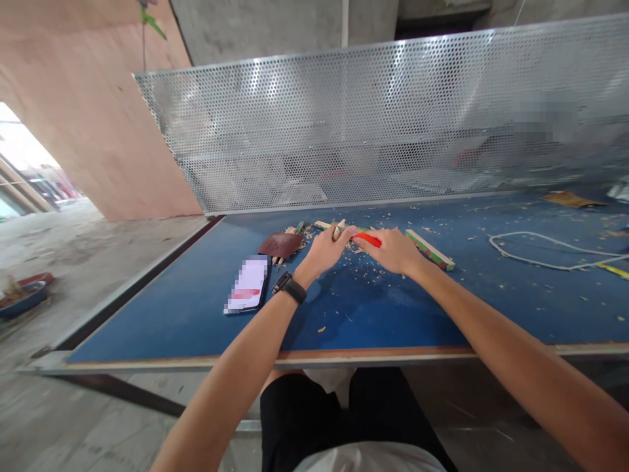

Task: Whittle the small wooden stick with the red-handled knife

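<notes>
Over the middle of the blue tabletop, my left hand (325,250), with a dark watch on its wrist, is closed around a small pale piece of wood (339,227). Its light pointed end sticks up past my fingers. My right hand (393,250) grips a red-handled cutting tool (368,239) close against the left hand; its working end is hidden by the fingers. Curled wood shavings (361,252) lie under and around both hands. A strip of wood with green and red sides (430,250) rests just right of my right hand.
A phone (248,283) with a lit screen lies left of my left wrist. Behind it, a brown-red curved piece (281,245) covers part of several wooden sticks. A pale cord loop (535,267) lies at right. A perforated metal panel (344,131) borders the table's back.
</notes>
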The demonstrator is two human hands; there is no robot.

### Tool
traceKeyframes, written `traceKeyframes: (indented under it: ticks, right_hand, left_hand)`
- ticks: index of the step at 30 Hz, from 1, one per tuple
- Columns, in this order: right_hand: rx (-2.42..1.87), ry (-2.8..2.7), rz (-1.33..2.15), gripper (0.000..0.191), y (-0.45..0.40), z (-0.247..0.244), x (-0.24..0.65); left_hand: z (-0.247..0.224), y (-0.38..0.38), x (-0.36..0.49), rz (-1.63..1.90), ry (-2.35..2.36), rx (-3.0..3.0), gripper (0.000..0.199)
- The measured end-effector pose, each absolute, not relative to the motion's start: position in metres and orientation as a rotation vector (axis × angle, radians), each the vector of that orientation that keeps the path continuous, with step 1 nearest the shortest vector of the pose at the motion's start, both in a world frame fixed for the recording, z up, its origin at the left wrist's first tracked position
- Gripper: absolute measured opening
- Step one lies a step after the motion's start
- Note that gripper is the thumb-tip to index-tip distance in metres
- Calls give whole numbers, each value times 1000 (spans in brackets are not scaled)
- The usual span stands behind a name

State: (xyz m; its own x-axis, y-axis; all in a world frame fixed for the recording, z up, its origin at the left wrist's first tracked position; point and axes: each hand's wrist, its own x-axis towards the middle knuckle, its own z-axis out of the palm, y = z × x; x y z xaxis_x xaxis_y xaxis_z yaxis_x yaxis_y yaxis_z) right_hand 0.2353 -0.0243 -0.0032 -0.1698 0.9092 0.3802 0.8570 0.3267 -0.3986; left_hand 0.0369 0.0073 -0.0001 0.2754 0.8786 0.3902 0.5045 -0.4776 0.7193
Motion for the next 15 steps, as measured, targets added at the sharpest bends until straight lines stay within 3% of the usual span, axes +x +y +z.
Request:
traceKeyframes:
  ticks: [8,15]
  right_hand:
    - [-1600,-2020,4,61,-23,-6,234]
    - [-1394,-1997,306,66,-18,-9,238]
  left_hand:
    - [-5,13,38,1071,1322,2064,47]
    - [-4,7,44,1085,1367,2042,48]
